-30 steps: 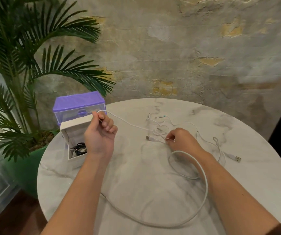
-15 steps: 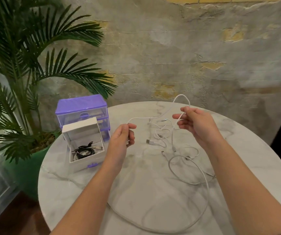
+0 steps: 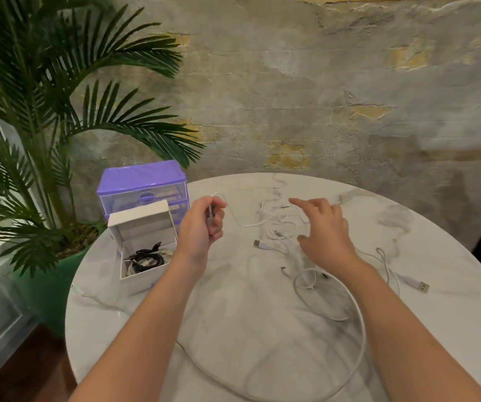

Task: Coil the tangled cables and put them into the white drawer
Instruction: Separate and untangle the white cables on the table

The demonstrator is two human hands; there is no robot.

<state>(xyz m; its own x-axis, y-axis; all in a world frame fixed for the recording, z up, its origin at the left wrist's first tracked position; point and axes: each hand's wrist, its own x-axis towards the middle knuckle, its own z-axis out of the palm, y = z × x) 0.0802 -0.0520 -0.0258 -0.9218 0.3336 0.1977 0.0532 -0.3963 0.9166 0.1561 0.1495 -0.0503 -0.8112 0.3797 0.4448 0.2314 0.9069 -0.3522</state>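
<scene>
A tangle of thin white cables (image 3: 277, 227) lies on the round marble table (image 3: 233, 314), with USB plugs at its edges. My left hand (image 3: 204, 224) is raised and grips one end of a thin white cable, which arcs away towards the tangle. My right hand (image 3: 323, 230) hovers over the tangle with fingers spread and holds nothing. A thicker white cable (image 3: 349, 309) loops wide across the near table between my forearms. The white drawer (image 3: 143, 245) stands pulled out at the left, with coiled black and white cables inside.
A purple drawer unit (image 3: 143, 184) stands behind the white drawer. A potted palm (image 3: 45, 126) in a green pot fills the left side beside the table. A rough plaster wall rises behind. A USB plug (image 3: 422, 286) lies near the table's right edge.
My right hand has let go of the loop it held up and dropped towards the tangle, fingers spread. My left hand has kept its grip on the cable end and risen slightly.
</scene>
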